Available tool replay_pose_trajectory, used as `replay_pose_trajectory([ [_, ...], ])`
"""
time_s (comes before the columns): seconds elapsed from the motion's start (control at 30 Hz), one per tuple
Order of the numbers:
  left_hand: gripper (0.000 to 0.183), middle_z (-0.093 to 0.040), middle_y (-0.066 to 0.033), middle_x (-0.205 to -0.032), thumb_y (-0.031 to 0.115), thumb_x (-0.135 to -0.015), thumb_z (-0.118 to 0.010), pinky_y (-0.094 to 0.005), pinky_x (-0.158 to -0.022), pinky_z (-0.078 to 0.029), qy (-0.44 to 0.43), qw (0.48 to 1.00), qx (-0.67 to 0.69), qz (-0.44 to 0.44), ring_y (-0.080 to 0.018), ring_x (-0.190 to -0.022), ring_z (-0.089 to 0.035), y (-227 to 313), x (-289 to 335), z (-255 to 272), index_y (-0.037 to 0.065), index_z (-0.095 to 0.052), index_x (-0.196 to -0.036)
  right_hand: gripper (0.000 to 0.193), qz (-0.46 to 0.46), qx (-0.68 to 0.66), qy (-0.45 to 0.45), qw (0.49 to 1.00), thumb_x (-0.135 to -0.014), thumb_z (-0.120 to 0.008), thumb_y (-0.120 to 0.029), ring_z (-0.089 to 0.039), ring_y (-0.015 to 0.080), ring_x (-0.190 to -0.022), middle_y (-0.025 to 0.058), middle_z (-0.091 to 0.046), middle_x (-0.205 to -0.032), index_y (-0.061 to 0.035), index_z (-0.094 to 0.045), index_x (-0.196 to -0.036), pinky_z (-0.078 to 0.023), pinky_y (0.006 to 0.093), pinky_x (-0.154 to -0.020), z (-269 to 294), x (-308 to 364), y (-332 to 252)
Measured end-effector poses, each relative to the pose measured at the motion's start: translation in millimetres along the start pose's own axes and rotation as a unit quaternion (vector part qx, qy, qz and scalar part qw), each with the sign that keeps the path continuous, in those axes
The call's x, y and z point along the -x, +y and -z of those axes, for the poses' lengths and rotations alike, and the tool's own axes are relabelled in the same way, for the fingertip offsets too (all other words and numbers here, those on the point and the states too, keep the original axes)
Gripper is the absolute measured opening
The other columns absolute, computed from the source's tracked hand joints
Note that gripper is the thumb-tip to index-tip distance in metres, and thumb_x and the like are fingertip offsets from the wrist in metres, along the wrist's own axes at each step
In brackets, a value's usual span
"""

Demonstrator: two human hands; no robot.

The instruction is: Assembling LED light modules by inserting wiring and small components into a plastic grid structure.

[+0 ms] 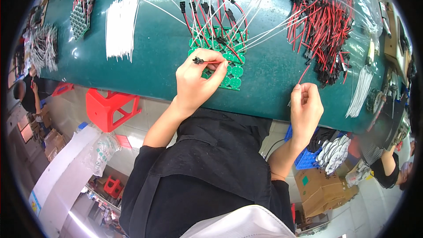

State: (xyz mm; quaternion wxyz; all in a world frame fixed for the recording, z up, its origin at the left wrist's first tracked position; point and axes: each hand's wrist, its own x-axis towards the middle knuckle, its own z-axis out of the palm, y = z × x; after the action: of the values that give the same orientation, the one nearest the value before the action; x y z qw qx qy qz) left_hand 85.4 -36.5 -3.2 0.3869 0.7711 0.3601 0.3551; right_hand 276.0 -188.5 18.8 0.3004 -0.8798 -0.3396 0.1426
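Observation:
My left hand [196, 77] is closed in a pinch over the near part of a green circuit board panel [236, 71], gripping a red and black wire lead with a black connector [198, 61] at its end. Red and black leads with black plugs [205, 8] and thin white wires [163, 9] rise from the panel's far half. Off to the right, my right hand [307, 108] pinches a connector lead, whose red wire [303, 74] sticks up past the fingertips. That hand is just in front of a big heap of red and black leads [315, 31]. My left fingers hide part of the panel.
White wires lie in a bundle [121, 26] left of the panel, and another white bundle [361, 90] is at the right. Wired boards [79, 20] and grey-white wires [43, 48] lie far left. A clear plastic bag [352, 0] borders the heap. Red stool [108, 108] below the table.

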Motion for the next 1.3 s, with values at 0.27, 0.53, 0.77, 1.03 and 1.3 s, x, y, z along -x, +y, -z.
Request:
replay_pose_trajectory([
  [0.27,0.016,-0.066,-0.0081,-0.085,-0.002,-0.079,-0.075,-0.0221,-0.062,-0.052,-0.016,0.999,-0.035,0.007,-0.0108,-0.069,-0.065,4,-3,-4,0.0,-0.065,-0.091,0.009,-0.092,-0.419,-0.212,0.878,-0.092,-0.061,-0.004,-0.047,0.0006,-0.06,-0.0047,-0.055,-0.068,-0.0018,-0.058,-0.084,-0.037,0.0179,-0.053,1,22,-15],
  [0.53,0.025,-0.064,-0.0048,-0.088,0.0,-0.072,-0.077,-0.0292,-0.06,-0.052,-0.037,0.98,-0.06,-0.187,-0.0179,-0.073,-0.064,4,-2,8,0.006,-0.067,-0.094,0.01,-0.104,-0.485,-0.32,0.808,-0.094,-0.057,-0.001,-0.049,0.0015,-0.063,-0.0033,-0.055,-0.069,-0.0009,-0.056,-0.084,-0.038,0.0192,-0.054,-15,29,-34],
  [0.77,0.023,-0.067,-0.0063,-0.087,-0.003,-0.071,-0.075,-0.0312,-0.066,-0.054,-0.063,0.989,-0.02,-0.131,-0.0215,-0.078,-0.065,8,1,17,0.006,-0.072,-0.092,0.012,0.028,-0.256,-0.179,0.95,-0.094,-0.061,-0.011,-0.055,0.012,-0.061,0.0042,-0.058,-0.072,-0.001,-0.059,-0.087,-0.043,0.0252,-0.055,-16,-11,-49],
  [1.03,0.015,-0.063,-0.0129,-0.102,-0.006,-0.089,-0.064,-0.0295,-0.086,-0.054,-0.068,0.91,0.367,0.179,-0.0176,-0.092,-0.066,7,-3,35,-0.004,-0.059,-0.102,0.022,0.153,0.244,0.07,0.955,-0.091,-0.064,-0.025,-0.064,0.032,-0.074,0.0132,-0.06,-0.081,-0.0042,-0.055,-0.088,-0.053,0.0447,-0.065,-33,-59,-27],
  [1.3,0.011,-0.068,-0.0096,-0.095,-0.002,-0.085,-0.069,-0.0271,-0.077,-0.054,-0.025,0.967,0.2,0.156,-0.0152,-0.086,-0.067,5,-1,29,-0.003,-0.062,-0.093,0.011,-0.021,-0.156,-0.032,0.987,-0.095,-0.06,-0.011,-0.057,0.0133,-0.061,0.007,-0.06,-0.073,-0.002,-0.055,-0.093,-0.047,0.0263,-0.056,-15,-4,-12],
])
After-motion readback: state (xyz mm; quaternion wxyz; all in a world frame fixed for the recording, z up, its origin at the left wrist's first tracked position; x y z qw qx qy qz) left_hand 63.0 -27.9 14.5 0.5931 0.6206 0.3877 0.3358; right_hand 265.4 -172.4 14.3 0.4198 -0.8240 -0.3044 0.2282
